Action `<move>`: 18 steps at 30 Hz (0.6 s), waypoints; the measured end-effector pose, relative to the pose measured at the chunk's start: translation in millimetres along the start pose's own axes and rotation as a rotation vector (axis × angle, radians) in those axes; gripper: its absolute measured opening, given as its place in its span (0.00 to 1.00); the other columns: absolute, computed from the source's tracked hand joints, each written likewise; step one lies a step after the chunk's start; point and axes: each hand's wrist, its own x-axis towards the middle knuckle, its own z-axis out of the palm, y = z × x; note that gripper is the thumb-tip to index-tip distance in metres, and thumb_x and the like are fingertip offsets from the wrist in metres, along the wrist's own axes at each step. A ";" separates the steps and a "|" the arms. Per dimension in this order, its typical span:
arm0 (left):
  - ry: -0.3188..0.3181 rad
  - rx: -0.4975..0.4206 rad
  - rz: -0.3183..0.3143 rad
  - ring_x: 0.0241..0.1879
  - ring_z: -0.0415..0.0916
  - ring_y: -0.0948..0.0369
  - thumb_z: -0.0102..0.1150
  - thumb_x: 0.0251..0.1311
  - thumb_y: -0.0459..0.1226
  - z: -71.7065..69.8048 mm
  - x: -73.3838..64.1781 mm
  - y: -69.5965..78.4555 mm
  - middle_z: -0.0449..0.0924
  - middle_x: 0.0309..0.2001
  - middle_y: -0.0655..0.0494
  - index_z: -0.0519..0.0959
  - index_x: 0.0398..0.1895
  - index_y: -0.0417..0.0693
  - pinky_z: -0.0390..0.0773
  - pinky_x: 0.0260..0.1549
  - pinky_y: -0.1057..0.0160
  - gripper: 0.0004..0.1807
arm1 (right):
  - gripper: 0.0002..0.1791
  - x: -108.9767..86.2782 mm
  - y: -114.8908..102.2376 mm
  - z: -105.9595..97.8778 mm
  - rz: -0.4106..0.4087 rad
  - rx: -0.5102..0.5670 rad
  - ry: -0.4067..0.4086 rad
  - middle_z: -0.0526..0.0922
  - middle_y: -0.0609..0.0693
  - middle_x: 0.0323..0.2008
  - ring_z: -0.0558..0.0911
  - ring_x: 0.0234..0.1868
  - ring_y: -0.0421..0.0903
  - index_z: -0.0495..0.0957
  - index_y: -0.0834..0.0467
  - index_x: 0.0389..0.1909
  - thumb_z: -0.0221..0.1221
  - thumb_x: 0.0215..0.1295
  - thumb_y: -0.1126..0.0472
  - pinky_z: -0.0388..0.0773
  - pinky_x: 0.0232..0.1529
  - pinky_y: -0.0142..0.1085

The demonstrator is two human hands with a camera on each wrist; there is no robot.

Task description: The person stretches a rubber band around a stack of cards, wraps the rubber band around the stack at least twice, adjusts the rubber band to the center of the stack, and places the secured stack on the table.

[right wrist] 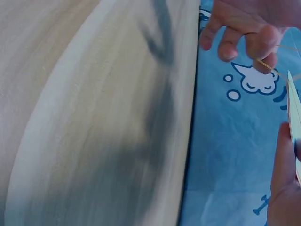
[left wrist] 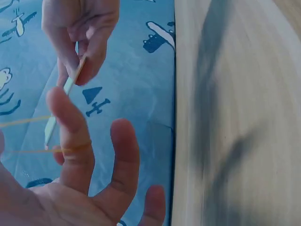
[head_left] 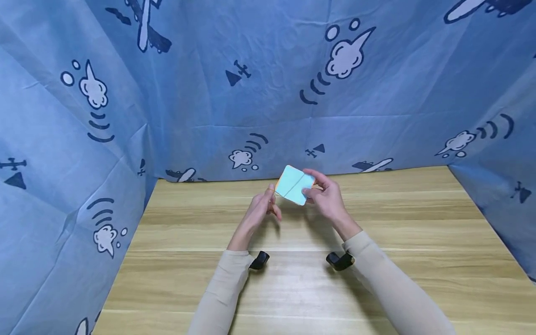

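Note:
In the head view, my right hand (head_left: 324,193) pinches a small pale blue-green booklet (head_left: 289,182) at its right end, thumb on the near face. It is tilted above the table, with a line across its middle and orange at its edges. My left hand (head_left: 260,207) is at its left corner. In the left wrist view, a thin tan rubber band (left wrist: 77,147) loops round a bent finger of my left hand (left wrist: 94,188) and stretches left. The right wrist view shows the booklet (right wrist: 294,106) nearly edge-on, with the band (right wrist: 269,66) beside it.
Beneath the hands lies a wood-grain table (head_left: 293,298). A blue patterned cloth (head_left: 268,93) hangs behind it and along both sides. Black wrist devices (head_left: 259,260) sit by the sleeves (head_left: 224,288). Hand shadows fall on the tabletop.

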 end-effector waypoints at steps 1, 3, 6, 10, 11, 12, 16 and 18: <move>-0.018 -0.003 0.002 0.26 0.81 0.44 0.34 0.78 0.57 -1.5 0.9 0.8 0.79 0.16 0.50 0.69 0.32 0.42 0.78 0.45 0.47 0.29 | 0.31 0.1 -0.3 -0.3 0.015 0.009 -0.025 0.73 0.61 0.45 0.85 0.38 0.40 0.69 0.63 0.69 0.55 0.64 0.80 0.85 0.38 0.37; -0.064 -0.010 0.013 0.26 0.80 0.47 0.35 0.78 0.56 -4.9 3.5 2.1 0.78 0.17 0.53 0.70 0.38 0.40 0.79 0.44 0.48 0.28 | 0.31 0.1 -1.2 -1.3 0.047 0.026 -0.077 0.74 0.62 0.47 0.85 0.39 0.42 0.69 0.63 0.70 0.55 0.64 0.80 0.85 0.39 0.39; -0.144 0.006 0.043 0.24 0.77 0.56 0.36 0.78 0.54 -9.1 5.5 6.3 0.75 0.17 0.54 0.71 0.44 0.40 0.78 0.41 0.56 0.25 | 0.32 -1.5 -2.7 -4.0 0.095 0.048 -0.161 0.73 0.62 0.51 0.85 0.40 0.45 0.67 0.64 0.70 0.54 0.65 0.79 0.85 0.42 0.42; -0.214 0.016 0.044 0.21 0.70 0.61 0.40 0.77 0.53 -14.4 8.3 10.6 0.70 0.20 0.55 0.71 0.42 0.39 0.73 0.34 0.63 0.24 | 0.31 -3.7 -4.3 -7.3 0.136 0.041 -0.264 0.74 0.63 0.55 0.84 0.41 0.47 0.68 0.64 0.70 0.55 0.65 0.78 0.84 0.44 0.44; -0.227 0.022 0.034 0.22 0.69 0.62 0.41 0.76 0.53 -15.8 8.8 11.1 0.70 0.22 0.55 0.71 0.42 0.40 0.72 0.33 0.64 0.24 | 0.31 -4.6 -4.9 -7.4 0.148 0.037 -0.286 0.74 0.63 0.55 0.84 0.41 0.47 0.69 0.63 0.70 0.56 0.65 0.78 0.84 0.44 0.44; -0.243 0.028 0.020 0.23 0.69 0.62 0.42 0.75 0.54 -17.0 9.2 11.6 0.71 0.24 0.55 0.72 0.43 0.40 0.72 0.32 0.65 0.24 | 0.30 -5.7 -5.5 -7.2 0.156 0.029 -0.314 0.74 0.63 0.55 0.84 0.41 0.48 0.69 0.63 0.69 0.56 0.65 0.78 0.84 0.44 0.44; -0.242 0.049 -0.005 0.27 0.69 0.64 0.49 0.70 0.61 -24.5 11.1 12.4 0.72 0.27 0.58 0.72 0.40 0.43 0.70 0.31 0.67 0.28 | 0.30 -11.9 -8.2 -3.5 0.188 -0.008 -0.419 0.74 0.63 0.51 0.84 0.40 0.51 0.70 0.63 0.68 0.56 0.64 0.77 0.84 0.43 0.47; -0.214 0.067 0.000 0.24 0.67 0.63 0.52 0.70 0.60 -28.8 11.9 13.5 0.70 0.23 0.59 0.72 0.37 0.46 0.68 0.29 0.67 0.25 | 0.30 -14.4 -10.2 -1.2 0.192 -0.020 -0.457 0.72 0.64 0.50 0.83 0.40 0.52 0.70 0.64 0.68 0.55 0.63 0.77 0.84 0.43 0.50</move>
